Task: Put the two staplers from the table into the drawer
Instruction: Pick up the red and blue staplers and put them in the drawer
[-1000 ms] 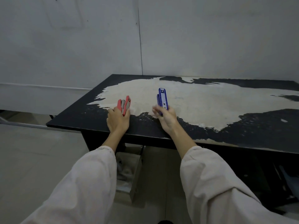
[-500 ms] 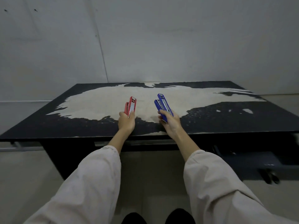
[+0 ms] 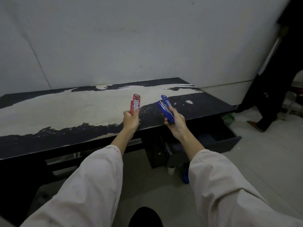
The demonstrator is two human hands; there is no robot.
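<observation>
My left hand (image 3: 131, 120) grips a red stapler (image 3: 135, 106) with its nose pointing up, above the table's front part. My right hand (image 3: 176, 122) grips a blue stapler (image 3: 165, 108), tilted up and to the left, over the table's front edge. Both staplers are lifted off the black table (image 3: 54, 112) with its worn pale top. An open dark drawer (image 3: 229, 141) sticks out under the table's right end, below and to the right of my right hand. Its inside looks dark blue.
A grey wall stands behind the table. A person in dark clothes (image 3: 270, 95) stands at the right, near the table's end. Under the table are a white cup (image 3: 171, 170) and a blue object (image 3: 186, 176) on the floor.
The view has swung to the right, bringing the open drawer and the person into sight. Both hands have lifted the staplers off the table and carried them toward the right end.
</observation>
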